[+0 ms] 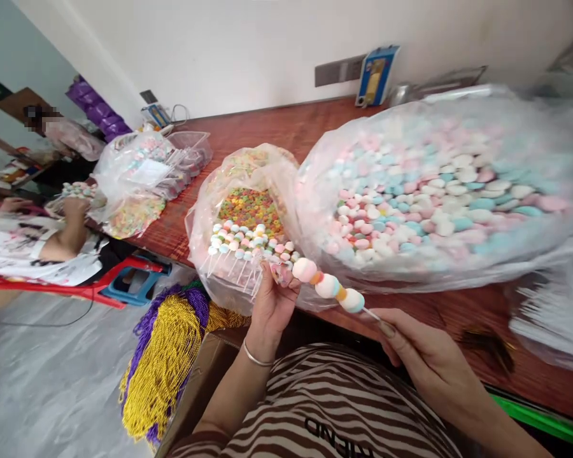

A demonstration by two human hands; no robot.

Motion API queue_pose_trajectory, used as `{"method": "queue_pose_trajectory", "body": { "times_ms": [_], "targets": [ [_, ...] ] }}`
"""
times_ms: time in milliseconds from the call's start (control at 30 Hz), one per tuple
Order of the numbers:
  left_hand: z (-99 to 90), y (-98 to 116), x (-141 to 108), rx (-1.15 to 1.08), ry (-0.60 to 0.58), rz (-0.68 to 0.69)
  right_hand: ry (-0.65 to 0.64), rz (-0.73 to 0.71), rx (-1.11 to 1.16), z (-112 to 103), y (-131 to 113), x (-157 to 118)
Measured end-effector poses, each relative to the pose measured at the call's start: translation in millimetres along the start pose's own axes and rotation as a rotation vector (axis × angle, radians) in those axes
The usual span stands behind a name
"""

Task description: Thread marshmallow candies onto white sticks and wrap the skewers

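A skewer of pastel marshmallows [328, 286] with small orange pieces between them slants across the front of my body. My right hand [413, 343] pinches its white stick at the lower end. Near the skewer's upper end, my left hand [274, 299] has its fingertips closed around a small pink wrapped-looking piece, too small to identify. Just beyond that hand, several finished skewers [243, 242] lie over an open bag of small colourful rings [253, 210]. A large clear bag of pink, white and blue marshmallows [439, 191] fills the table's right side.
White sticks [554, 312] lie in plastic at the right edge of the red-brown table [248, 124]. Further left are more bags and a clear tray [193, 149]. A person's arm [71, 232] is at far left. Yellow and purple bead strands [162, 362] hang below.
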State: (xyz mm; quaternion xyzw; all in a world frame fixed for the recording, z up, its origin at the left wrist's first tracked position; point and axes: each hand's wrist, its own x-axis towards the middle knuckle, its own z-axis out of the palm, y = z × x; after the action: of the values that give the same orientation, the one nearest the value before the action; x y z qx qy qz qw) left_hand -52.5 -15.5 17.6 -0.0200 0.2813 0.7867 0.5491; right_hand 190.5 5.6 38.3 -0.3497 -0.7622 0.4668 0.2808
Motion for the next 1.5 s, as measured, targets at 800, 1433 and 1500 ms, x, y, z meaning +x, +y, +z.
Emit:
{"method": "queue_pose_trajectory", "body": {
  "times_ms": [800,1433,1500],
  "targets": [
    [26.1,-56,2,0.319,-0.015,0.17,0.28,-0.208,-0.251,-35,37,-56],
    [28.9,-68,6,0.555,-0.1,0.201,0.061,0.291,0.278,-27,29,-68],
    [31.0,-70,5,0.595,-0.09,0.18,0.135,0.235,0.202,-23,30,-67]
  ]
}}
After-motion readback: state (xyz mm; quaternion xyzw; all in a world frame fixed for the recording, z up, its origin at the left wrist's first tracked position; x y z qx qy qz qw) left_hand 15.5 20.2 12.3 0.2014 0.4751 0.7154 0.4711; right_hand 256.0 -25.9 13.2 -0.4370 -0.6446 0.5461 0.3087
